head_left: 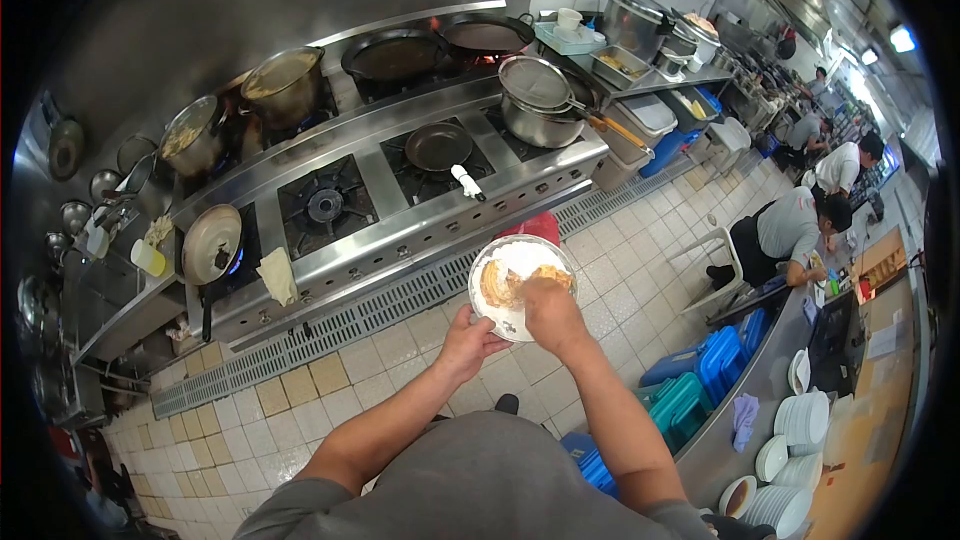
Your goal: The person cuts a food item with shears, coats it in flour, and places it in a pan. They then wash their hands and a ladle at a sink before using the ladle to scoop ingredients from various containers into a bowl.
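Note:
In front of my body my left hand (469, 345) grips the near left rim of a round pale plate (512, 327). White powder-like stuff and orange-brown food pieces (496, 283) lie on the plate. My right hand (553, 315) is over the plate's right side, its fingers bent down into the food. Whether those fingers pinch a piece or a utensil is hidden. A red object (538, 225) shows just past the plate's far edge. Beyond it, a small dark frying pan (438, 146) with a white-wrapped handle sits on a burner.
The steel stove (362, 233) carries pots, woks and a tilted pan (212, 242) beside a blue flame. A yellowish cloth (278, 276) hangs on its front edge. At right are a seated person (785, 230), blue bins (718, 345) and a counter with stacked white plates (802, 418).

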Demonstrator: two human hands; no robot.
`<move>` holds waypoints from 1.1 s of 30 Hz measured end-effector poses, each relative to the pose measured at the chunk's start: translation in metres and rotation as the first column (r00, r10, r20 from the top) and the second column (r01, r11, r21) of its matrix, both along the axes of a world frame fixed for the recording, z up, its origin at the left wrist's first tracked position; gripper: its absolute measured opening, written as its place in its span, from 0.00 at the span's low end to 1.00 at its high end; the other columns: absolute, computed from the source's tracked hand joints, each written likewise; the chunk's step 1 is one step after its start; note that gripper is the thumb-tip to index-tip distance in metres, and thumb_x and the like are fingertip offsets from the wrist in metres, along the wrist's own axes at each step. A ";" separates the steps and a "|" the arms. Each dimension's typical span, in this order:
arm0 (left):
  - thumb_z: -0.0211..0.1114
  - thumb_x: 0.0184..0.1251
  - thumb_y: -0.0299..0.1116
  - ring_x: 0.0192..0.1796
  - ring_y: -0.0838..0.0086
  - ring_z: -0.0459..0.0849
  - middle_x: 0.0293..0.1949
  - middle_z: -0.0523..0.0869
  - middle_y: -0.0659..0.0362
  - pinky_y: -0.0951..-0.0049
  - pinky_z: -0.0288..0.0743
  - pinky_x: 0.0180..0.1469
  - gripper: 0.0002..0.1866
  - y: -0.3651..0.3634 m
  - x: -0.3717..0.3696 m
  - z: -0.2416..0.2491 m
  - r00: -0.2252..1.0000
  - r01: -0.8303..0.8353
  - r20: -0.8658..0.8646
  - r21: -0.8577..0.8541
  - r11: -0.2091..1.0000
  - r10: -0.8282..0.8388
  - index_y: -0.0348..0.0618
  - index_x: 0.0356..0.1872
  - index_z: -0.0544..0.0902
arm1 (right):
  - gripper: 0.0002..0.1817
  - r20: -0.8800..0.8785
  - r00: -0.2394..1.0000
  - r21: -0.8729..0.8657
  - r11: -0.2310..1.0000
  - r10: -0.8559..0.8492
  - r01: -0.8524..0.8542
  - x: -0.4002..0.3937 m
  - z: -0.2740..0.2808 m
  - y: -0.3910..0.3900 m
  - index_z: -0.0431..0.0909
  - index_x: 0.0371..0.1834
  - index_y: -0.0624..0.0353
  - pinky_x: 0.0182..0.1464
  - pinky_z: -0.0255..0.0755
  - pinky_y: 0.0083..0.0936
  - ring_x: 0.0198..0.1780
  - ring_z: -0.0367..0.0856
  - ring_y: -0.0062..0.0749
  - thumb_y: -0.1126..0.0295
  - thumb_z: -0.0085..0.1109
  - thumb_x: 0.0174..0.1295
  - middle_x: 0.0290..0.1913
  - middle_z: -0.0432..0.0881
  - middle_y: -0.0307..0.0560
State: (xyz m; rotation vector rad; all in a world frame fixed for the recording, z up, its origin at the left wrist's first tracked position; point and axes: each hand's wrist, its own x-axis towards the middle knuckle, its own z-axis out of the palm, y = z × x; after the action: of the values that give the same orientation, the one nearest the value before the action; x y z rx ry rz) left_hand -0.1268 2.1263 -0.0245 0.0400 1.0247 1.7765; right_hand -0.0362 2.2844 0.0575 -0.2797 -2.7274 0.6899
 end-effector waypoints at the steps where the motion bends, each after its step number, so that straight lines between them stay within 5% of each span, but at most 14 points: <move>1: 0.57 0.74 0.25 0.55 0.57 0.89 0.61 0.81 0.45 0.53 0.86 0.59 0.28 0.001 0.000 -0.002 1.000 0.009 -0.012 0.016 1.000 -0.009 0.42 0.72 0.61 | 0.08 -0.040 0.994 0.005 0.995 -0.097 0.098 -0.001 0.003 0.004 0.84 0.39 0.65 0.52 0.80 0.46 0.45 0.86 0.57 0.73 0.59 0.61 0.42 0.86 0.62; 6: 0.57 0.74 0.25 0.55 0.57 0.89 0.62 0.81 0.46 0.52 0.87 0.58 0.26 0.004 0.012 0.003 0.999 0.005 -0.046 0.004 1.000 -0.005 0.43 0.71 0.62 | 0.08 -0.026 0.978 0.073 0.975 -0.209 0.210 -0.030 -0.069 0.014 0.83 0.34 0.64 0.51 0.79 0.48 0.46 0.84 0.57 0.73 0.55 0.60 0.41 0.85 0.61; 8: 0.56 0.75 0.24 0.54 0.57 0.90 0.61 0.82 0.47 0.53 0.87 0.57 0.24 0.003 0.018 0.005 0.997 0.036 -0.068 0.030 0.999 -0.034 0.42 0.70 0.63 | 0.07 0.050 0.992 0.152 0.983 -0.114 0.106 -0.021 -0.032 0.001 0.83 0.34 0.64 0.53 0.79 0.46 0.50 0.82 0.55 0.73 0.58 0.58 0.43 0.84 0.59; 13: 0.56 0.76 0.25 0.53 0.57 0.90 0.60 0.82 0.47 0.54 0.88 0.56 0.22 0.006 0.024 -0.002 0.993 0.067 -0.096 0.039 0.997 -0.063 0.44 0.68 0.64 | 0.11 0.066 0.925 0.040 0.928 -0.373 0.371 -0.015 -0.042 0.005 0.83 0.44 0.64 0.56 0.79 0.48 0.53 0.81 0.57 0.72 0.59 0.59 0.49 0.82 0.60; 15: 0.56 0.76 0.25 0.54 0.57 0.90 0.60 0.82 0.49 0.52 0.87 0.56 0.22 0.005 0.024 -0.003 0.996 0.063 -0.062 0.004 0.998 -0.063 0.46 0.68 0.65 | 0.13 0.220 0.969 0.024 0.994 -0.110 0.107 -0.010 -0.051 0.006 0.82 0.47 0.63 0.58 0.78 0.48 0.54 0.83 0.56 0.71 0.59 0.61 0.49 0.84 0.61; 18: 0.56 0.76 0.25 0.55 0.58 0.89 0.61 0.82 0.50 0.51 0.87 0.58 0.23 0.007 0.025 -0.001 0.996 0.013 -0.088 -0.028 1.000 -0.015 0.48 0.68 0.65 | 0.17 0.202 0.966 -0.020 0.985 -0.162 0.169 -0.013 -0.048 0.031 0.82 0.52 0.64 0.61 0.78 0.45 0.55 0.85 0.55 0.69 0.60 0.61 0.49 0.85 0.63; 20: 0.55 0.74 0.23 0.56 0.57 0.89 0.61 0.81 0.48 0.51 0.87 0.58 0.25 0.007 0.020 -0.005 0.997 0.037 -0.072 -0.029 0.999 -0.039 0.46 0.70 0.63 | 0.23 0.029 0.985 -0.016 0.985 -0.173 0.173 -0.016 -0.055 0.048 0.81 0.59 0.64 0.63 0.76 0.44 0.55 0.85 0.57 0.67 0.63 0.60 0.49 0.86 0.65; 22: 0.55 0.72 0.22 0.55 0.57 0.89 0.60 0.81 0.45 0.52 0.88 0.57 0.26 0.008 0.021 -0.002 0.997 -0.001 -0.084 -0.017 1.000 -0.001 0.41 0.70 0.62 | 0.29 0.144 0.980 -0.113 0.982 -0.136 0.153 -0.015 -0.042 0.045 0.80 0.64 0.66 0.66 0.74 0.44 0.58 0.83 0.58 0.65 0.66 0.59 0.53 0.85 0.66; 25: 0.55 0.71 0.21 0.52 0.58 0.90 0.58 0.81 0.43 0.54 0.89 0.56 0.27 0.012 0.025 0.003 0.994 0.041 -0.107 0.028 0.999 -0.037 0.34 0.69 0.61 | 0.27 0.285 0.957 -0.073 0.994 -0.054 0.078 -0.015 -0.025 0.036 0.82 0.60 0.64 0.66 0.73 0.44 0.60 0.81 0.58 0.63 0.69 0.57 0.56 0.83 0.65; 30: 0.56 0.72 0.22 0.54 0.58 0.89 0.58 0.82 0.46 0.52 0.87 0.58 0.26 0.008 0.021 -0.007 0.994 0.050 -0.094 -0.010 0.999 -0.051 0.39 0.69 0.62 | 0.21 0.217 0.971 -0.081 0.990 -0.097 0.117 -0.009 -0.008 0.033 0.82 0.49 0.62 0.61 0.75 0.43 0.56 0.82 0.58 0.63 0.71 0.54 0.54 0.83 0.64; 32: 0.56 0.73 0.22 0.57 0.59 0.88 0.59 0.82 0.48 0.49 0.86 0.60 0.25 0.006 0.020 -0.009 0.994 0.053 -0.090 -0.019 0.998 -0.055 0.44 0.69 0.63 | 0.19 0.266 0.954 -0.343 0.912 -0.137 0.226 -0.011 -0.002 0.046 0.81 0.46 0.63 0.57 0.78 0.40 0.52 0.85 0.56 0.65 0.71 0.54 0.49 0.85 0.63; 33: 0.56 0.73 0.23 0.56 0.59 0.88 0.60 0.82 0.48 0.49 0.85 0.60 0.25 0.005 0.020 -0.009 0.996 0.039 -0.074 -0.015 0.999 -0.040 0.45 0.69 0.63 | 0.17 0.136 0.976 -0.328 0.922 -0.171 0.207 -0.010 -0.001 0.049 0.81 0.47 0.64 0.54 0.79 0.36 0.48 0.87 0.50 0.70 0.70 0.56 0.45 0.87 0.58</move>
State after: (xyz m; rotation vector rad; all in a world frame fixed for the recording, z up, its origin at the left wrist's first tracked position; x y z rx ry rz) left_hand -0.1073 2.1315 -0.0335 0.1176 1.0821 1.7434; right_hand -0.0459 2.3337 0.0566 -0.6682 -2.6161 1.1176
